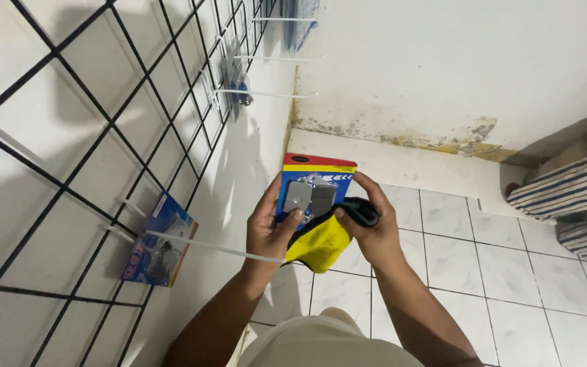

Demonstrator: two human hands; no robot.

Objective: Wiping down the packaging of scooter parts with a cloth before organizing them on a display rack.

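A white-tiled floor and a black wire grid on the wall framed the scene. A blister-packed item was held above the floor, the left hand clamped on its lower edge, the right hand closed on a yellow cloth. One similar package was already hung at the grid's lower edge; the held one was not.

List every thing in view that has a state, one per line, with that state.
Blister pack: held upright in both hands, off the rack.
Yellow cloth: bunched under the pack, gripped.
Left hand: closed on the pack's left edge.
Right hand: closed on the pack and cloth.
Hanging pack: on a white hook of the wire grid.
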